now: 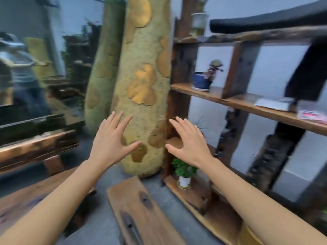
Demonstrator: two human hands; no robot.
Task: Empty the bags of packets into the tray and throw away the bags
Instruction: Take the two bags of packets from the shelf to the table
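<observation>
Both my arms are stretched out in front of me. My left hand (113,141) is open, fingers spread, palm facing away, and holds nothing. My right hand (188,141) is open the same way, a little to the right, also holding nothing. Both hang in the air in front of a tall mossy tree-trunk sculpture (141,76). No bag, packet or tray can be made out with certainty in this blurred view.
A wooden shelf unit (247,103) stands at the right, holding a blue pot with a bonsai (202,81), flat boxes (276,103) and a small green plant in a white pot (184,172). A wooden bench (139,211) lies below. A dark glass wall with reflections (26,76) fills the left.
</observation>
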